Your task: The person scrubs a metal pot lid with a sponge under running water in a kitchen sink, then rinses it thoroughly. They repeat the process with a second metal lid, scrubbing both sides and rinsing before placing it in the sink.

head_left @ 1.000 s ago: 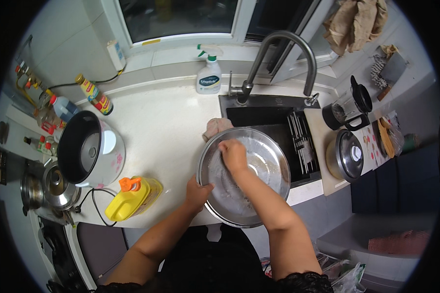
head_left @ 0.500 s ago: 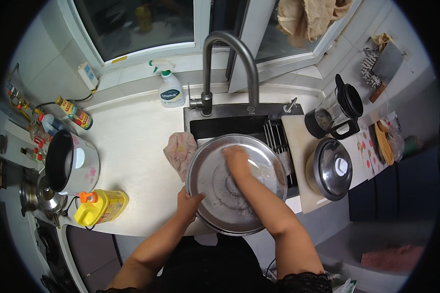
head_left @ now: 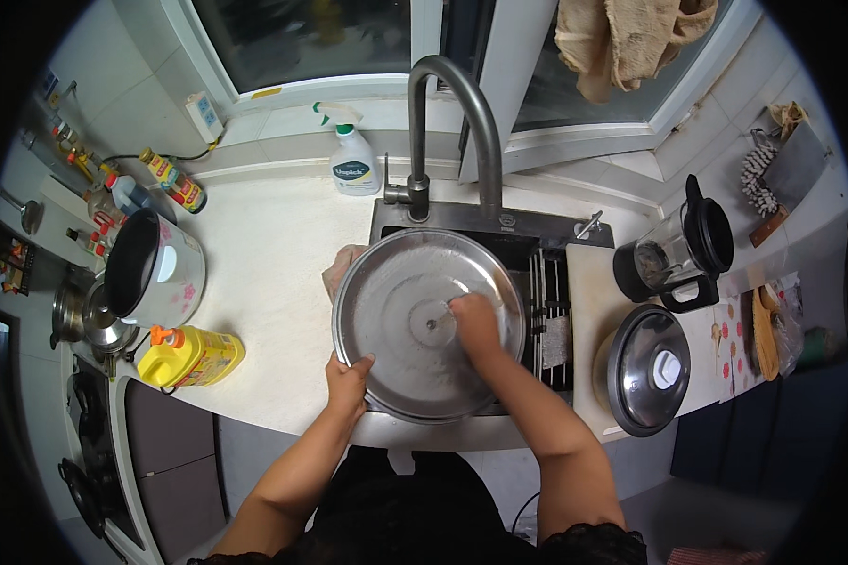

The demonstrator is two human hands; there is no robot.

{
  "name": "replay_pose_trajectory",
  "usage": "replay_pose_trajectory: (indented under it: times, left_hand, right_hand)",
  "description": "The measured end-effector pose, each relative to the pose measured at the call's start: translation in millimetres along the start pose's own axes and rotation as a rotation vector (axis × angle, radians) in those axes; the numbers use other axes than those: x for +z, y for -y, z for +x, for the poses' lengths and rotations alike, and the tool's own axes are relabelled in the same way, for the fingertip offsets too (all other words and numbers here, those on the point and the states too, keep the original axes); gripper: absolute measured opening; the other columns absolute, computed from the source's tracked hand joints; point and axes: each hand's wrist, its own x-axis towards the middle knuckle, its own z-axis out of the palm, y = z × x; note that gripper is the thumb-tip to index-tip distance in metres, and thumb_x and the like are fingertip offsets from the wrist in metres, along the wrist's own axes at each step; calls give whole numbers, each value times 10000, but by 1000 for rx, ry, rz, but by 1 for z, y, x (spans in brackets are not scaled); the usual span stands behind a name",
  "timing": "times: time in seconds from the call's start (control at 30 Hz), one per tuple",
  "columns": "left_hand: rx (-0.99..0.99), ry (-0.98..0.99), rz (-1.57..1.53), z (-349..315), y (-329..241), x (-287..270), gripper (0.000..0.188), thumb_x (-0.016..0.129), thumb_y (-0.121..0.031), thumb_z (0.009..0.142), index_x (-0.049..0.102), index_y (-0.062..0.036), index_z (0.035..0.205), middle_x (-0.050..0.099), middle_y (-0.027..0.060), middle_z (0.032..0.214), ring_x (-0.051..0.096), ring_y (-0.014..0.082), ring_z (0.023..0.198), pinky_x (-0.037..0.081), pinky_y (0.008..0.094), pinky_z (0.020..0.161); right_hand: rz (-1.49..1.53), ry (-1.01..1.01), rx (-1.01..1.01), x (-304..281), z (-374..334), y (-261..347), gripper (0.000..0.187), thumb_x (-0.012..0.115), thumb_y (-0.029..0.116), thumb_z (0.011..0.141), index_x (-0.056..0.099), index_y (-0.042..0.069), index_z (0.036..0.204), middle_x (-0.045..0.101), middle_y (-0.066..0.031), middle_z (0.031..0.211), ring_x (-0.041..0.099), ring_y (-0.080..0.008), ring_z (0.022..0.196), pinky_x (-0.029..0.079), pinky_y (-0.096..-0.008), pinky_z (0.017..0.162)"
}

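A large round metal pan (head_left: 396,282), shallow and wet inside, lies over the sink (head_left: 382,215) and its front edge. Concentric rings and a small dark spot mark its middle; whether it is really an upturned lid I cannot tell. My left hand (head_left: 348,381) grips its lower left rim, thumb on top. Inside, right of the centre, my right hand (head_left: 477,322) presses with curled fingers. Anything under those fingers is hidden. A pinkish cloth (head_left: 340,267) shows partly from behind the pan's left rim.
The tall faucet (head_left: 488,122) arches behind the pan. A rack (head_left: 551,301) sits in the sink's right part. Rightward are a cutting board (head_left: 589,282), a lidded pot (head_left: 643,372) and a blender jug (head_left: 678,254). Leftward stand a yellow jug (head_left: 198,358), a pot (head_left: 174,282) and a spray bottle (head_left: 353,165).
The pan has shifted left and a little up, covering more of the cloth. My right hand has swept from the pan's upper part to right of its centre. The view has turned slightly.
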Motion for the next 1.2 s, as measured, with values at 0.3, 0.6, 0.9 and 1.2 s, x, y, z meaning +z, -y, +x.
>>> replay_pose_trajectory:
  times: [0.3,0.6,0.9,1.2]
  left_hand:
    - [-80,-28,-159,15,0,-10,343,568,56,830,490,14,1161,593,160,1087,594,290,978,499,421,845]
    - [-174,-1,-185,13,-17,-14,383,575,48,827,483,6,1196,585,161,1094,590,301,983,500,423,861]
    - [-211,-44,-233,-2,-38,-18,328,569,44,838,505,17,1159,597,165,1062,604,306,946,518,432,833]
    - [-241,-98,-229,-17,-45,-26,328,569,25,848,491,56,1165,586,197,1066,601,323,952,528,443,834]
  right_hand:
    - [-166,-15,81,14,-33,26,142,549,52,746,625,22,862,596,-149,858,549,-336,861,448,-416,775]
    - [-205,-159,113,10,-33,55,136,553,7,732,646,42,825,612,-142,822,566,-324,826,458,-414,747]
    - [-182,-162,139,0,-35,51,193,572,-1,706,673,47,863,634,-125,871,567,-314,829,467,-405,769]
    - [-212,-90,17,-14,-32,70,357,559,-56,624,650,17,962,598,-157,1018,521,-351,991,428,-424,905]
